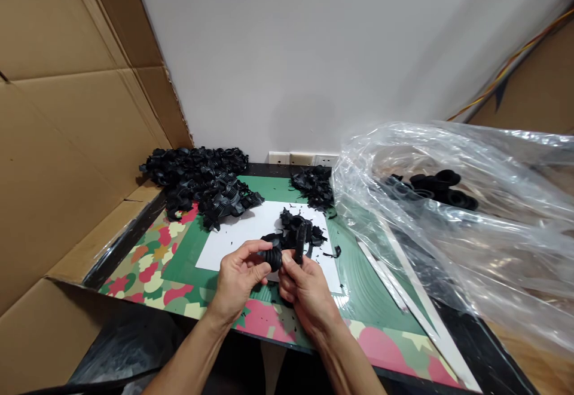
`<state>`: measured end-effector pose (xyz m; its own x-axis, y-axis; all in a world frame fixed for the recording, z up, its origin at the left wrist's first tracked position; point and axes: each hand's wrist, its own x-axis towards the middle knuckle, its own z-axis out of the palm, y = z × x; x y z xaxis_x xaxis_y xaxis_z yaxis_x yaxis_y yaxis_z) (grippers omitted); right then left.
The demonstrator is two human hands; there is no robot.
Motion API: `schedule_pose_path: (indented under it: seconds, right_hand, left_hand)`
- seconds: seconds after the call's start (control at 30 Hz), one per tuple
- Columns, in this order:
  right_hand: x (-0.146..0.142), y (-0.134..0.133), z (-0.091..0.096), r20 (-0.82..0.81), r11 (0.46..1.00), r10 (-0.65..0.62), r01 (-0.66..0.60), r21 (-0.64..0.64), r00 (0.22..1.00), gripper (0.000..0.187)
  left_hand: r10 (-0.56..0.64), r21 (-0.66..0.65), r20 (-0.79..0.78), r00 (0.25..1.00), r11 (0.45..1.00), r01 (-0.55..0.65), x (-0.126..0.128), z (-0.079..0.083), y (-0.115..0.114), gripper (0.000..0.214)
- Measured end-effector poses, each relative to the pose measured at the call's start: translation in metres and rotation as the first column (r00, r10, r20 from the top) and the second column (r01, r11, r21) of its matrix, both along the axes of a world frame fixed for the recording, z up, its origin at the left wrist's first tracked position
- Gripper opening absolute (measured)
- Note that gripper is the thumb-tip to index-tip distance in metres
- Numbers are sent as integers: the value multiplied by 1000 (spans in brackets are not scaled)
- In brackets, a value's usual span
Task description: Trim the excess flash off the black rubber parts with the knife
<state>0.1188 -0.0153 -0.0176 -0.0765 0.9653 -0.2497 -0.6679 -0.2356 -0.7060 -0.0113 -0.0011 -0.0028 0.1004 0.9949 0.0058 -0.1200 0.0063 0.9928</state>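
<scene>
Our left hand pinches a ribbed black rubber piece above the white sheet on the table, near side, while our right hand grips a dark tool just beside it.

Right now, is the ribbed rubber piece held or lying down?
Held: left hand pinches the rubber piece above the white sheet; right hand grips dark tool.
</scene>
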Motion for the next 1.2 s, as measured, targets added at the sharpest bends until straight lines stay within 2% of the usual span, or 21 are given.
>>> schedule_pose_path:
  seconds: [0.17, 0.27, 0.6, 0.83, 1.07, 1.2]
  right_hand:
    - [0, -1, 2, 13, 1000, -7, 7, -27, 1000, 47]
    - [0, -1, 3, 17, 1000, -3, 3, -23, 1000, 47]
    - [-2, -1, 4, -32, 999, 7, -8, -44, 999, 46]
    - [-1, 0, 4, -24, 999, 3, -4, -51, 1000, 45]
    - [-1, 3, 3, -47, 996, 48, -51, -69, 998, 48]
    - [-2, 2, 3, -9, 995, 27, -28, -92, 1000, 47]
  left_hand:
    - [-21, 177, -209, 978, 983, 59, 2, 7, -3, 24]
    - [19, 217, -288, 958, 975, 46, 4, 10, -3, 20]
    - [-43, 45, -152, 988, 998, 50, 5, 9, 0, 20]
    - [-16, 141, -169, 986, 989, 40, 3, 6, 2, 13]
    - [-56, 101, -128, 990, 992, 69, 4, 6, 1, 12]
    - [-24, 145, -158, 987, 988, 47, 3, 5, 1, 11]
